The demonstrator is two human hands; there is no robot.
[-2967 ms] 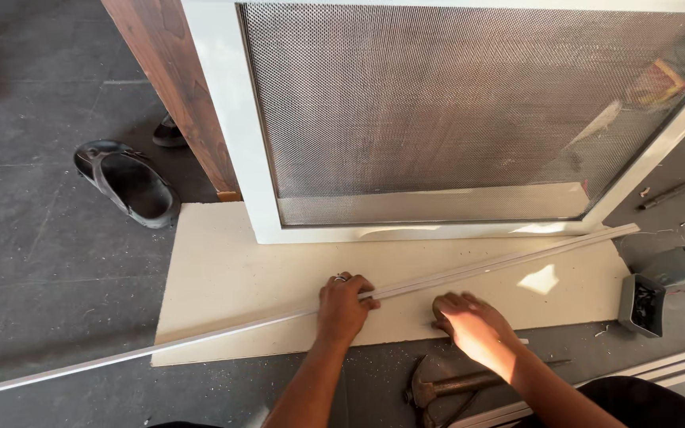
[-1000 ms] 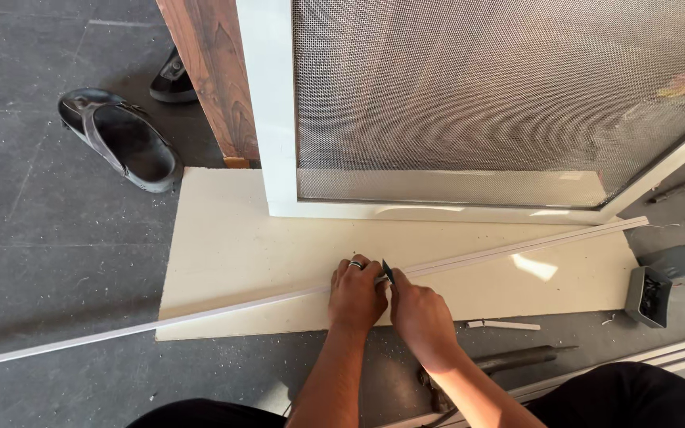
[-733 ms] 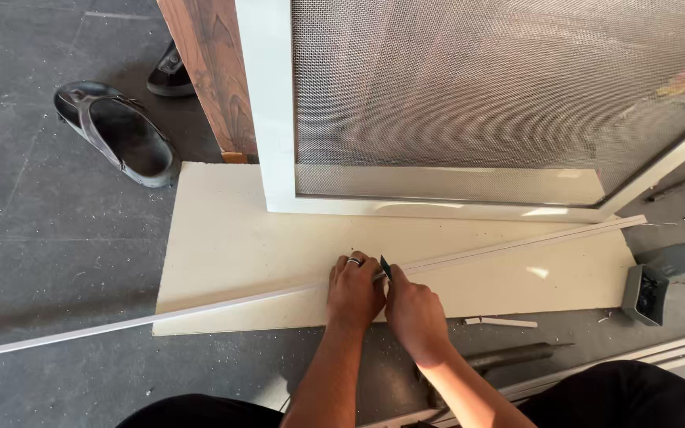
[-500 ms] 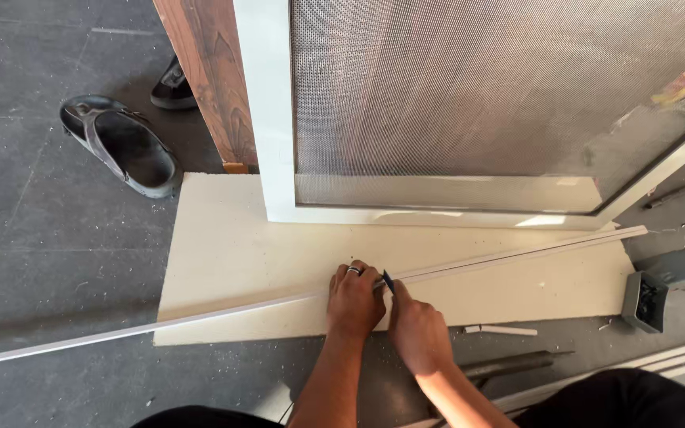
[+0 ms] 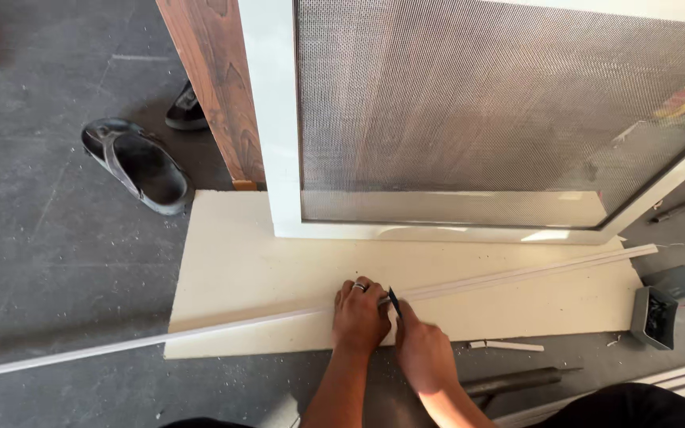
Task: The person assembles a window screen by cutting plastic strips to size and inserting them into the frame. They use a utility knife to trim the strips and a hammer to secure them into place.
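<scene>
Left hand (image 5: pixel 361 315) flat on the white strip (image 5: pixel 279 318), fingers spread narrow and pressing it down onto the cream board (image 5: pixel 239 261); ring on one finger. Right hand (image 5: pixel 422 353) just beside it, touching, fingers pinched on a small dark blade (image 5: pixel 394 300) whose tip sits on the strip right of the left hand.

Strip runs long and slanted: left end out on the grey floor (image 5: pixel 41 238), right end near the board's far right corner.

Around: white mesh frame (image 5: pixel 279 119) stands on the board's back edge, close behind the hands. Wooden plank (image 5: pixel 216 87) leans behind the frame's left side. Sandal (image 5: pixel 136 165) on the floor left of the board, a second shoe (image 5: pixel 184 109) by the plank. Short white offcut (image 5: pixel 509 345) just right of the right hand. Hammer (image 5: pixel 517 380) partly under the right forearm. Small grey box (image 5: pixel 656 315) off the board's right end.
</scene>
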